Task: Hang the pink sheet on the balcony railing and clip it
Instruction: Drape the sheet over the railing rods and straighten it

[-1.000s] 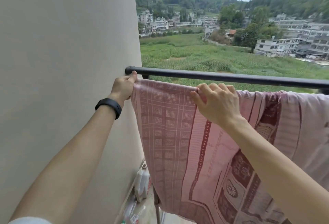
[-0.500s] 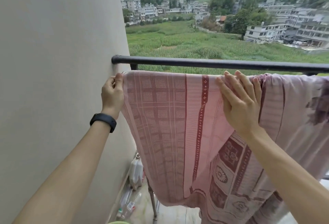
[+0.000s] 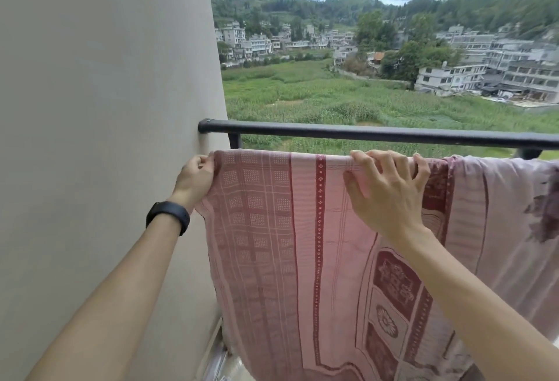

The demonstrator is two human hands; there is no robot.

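Pinching the left corner of the pink sheet (image 3: 272,244) in the left hand (image 3: 195,176) beside the wall (image 3: 106,108), curling right hand (image 3: 390,196) fingers over its top edge, holding it draped just beneath the balcony railing (image 3: 363,134)

- The left hand (image 3: 196,175) is gripping the upper left corner of the pink sheet (image 3: 272,244), with its fingers curled into the cloth's edge.
- The left arm is reaching forward and up, nearly straight, beside the sheet's left edge, with a black band (image 3: 168,217) around its wrist.
- The right hand (image 3: 390,190) is hooking its spread fingers over the sheet's top fold, with the thumb pressing on the near face.
- The right forearm is stretching across the front of the sheet.
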